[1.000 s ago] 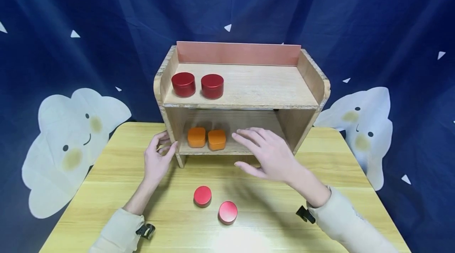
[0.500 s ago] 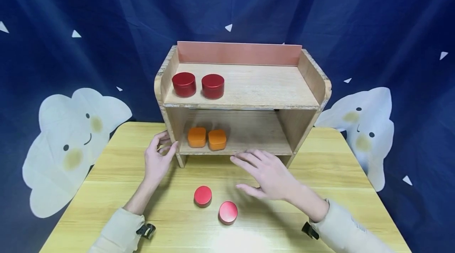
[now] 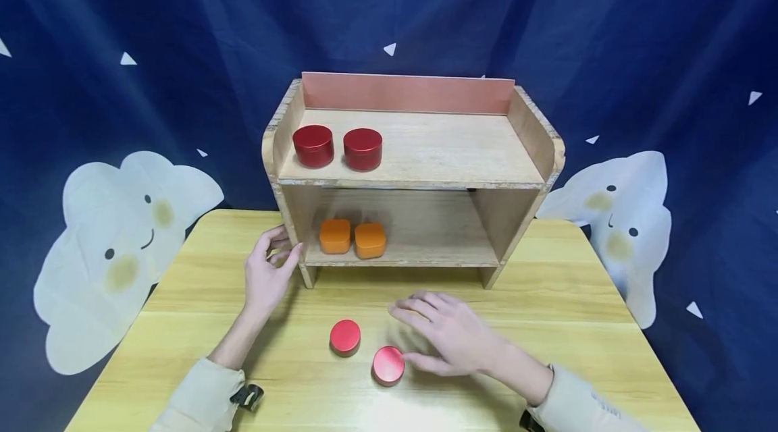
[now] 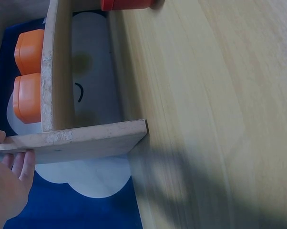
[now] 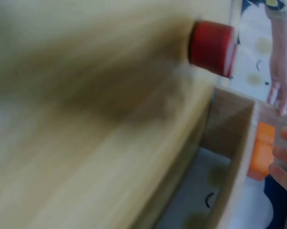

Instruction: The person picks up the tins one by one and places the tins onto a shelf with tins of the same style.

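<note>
Left hand (image 3: 267,277): clamped on left side panel (image 3: 302,210) of two-tier wooden shelf (image 3: 437,148). Upper tier, left: two dark red round tins (image 3: 313,146). Lower, left: two orange rounded-square boxes (image 3: 335,236). Before shelf: two bright red round tins (image 3: 345,337), seemingly outstanding; four containers shelved. Right hand (image 3: 446,334), before shelf: fingers apart, contact unclear.

Shelf (image 3: 450,148) in high head and close wrist views

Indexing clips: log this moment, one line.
left hand: holds cabinet side | right hand: empty, near red tins on table | lower shelf: orange tins | upper shelf: dark red tins
</note>
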Demonstrator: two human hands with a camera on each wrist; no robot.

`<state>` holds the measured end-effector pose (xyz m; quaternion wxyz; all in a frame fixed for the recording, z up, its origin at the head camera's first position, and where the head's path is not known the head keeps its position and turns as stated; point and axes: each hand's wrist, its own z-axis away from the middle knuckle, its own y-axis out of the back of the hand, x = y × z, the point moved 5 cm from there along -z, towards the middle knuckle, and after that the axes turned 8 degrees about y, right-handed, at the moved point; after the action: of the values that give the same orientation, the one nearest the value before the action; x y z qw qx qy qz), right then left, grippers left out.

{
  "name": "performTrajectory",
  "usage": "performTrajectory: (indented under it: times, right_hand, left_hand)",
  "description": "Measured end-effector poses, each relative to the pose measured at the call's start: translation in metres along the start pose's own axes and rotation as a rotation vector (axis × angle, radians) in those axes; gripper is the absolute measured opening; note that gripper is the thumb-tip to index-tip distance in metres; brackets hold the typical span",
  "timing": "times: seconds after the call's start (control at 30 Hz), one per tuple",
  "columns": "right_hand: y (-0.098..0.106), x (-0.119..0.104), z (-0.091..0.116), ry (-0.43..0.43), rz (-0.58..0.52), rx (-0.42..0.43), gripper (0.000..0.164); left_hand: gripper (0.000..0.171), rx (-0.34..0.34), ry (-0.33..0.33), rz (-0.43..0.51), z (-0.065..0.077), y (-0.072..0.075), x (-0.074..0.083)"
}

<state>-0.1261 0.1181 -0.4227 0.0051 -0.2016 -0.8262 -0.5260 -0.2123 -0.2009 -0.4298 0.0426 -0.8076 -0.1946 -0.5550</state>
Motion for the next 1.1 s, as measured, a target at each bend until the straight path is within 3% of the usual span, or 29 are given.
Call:
performTrajectory:
  times: [0.53,0.83,1.1]
  right_hand:
    - [-0.033,-0.023,0.020,-0.026,-0.111,-0.119,0.075]
    - [-0.050,-0.029,0.023,-0.018,-0.138,-0.195,0.080]
    - [-0.060,-0.031,0.023,-0.034,-0.183,-0.258,0.079]
  left_hand:
    - [0.036,-0.004,0.008,0.009,0.000,0.001,0.001]
    - [0.038,-0.008,0.021,0.002,-0.001,0.001,-0.001]
    - [0.038,-0.004,-0.007,0.012,0.000,0.001,0.000]
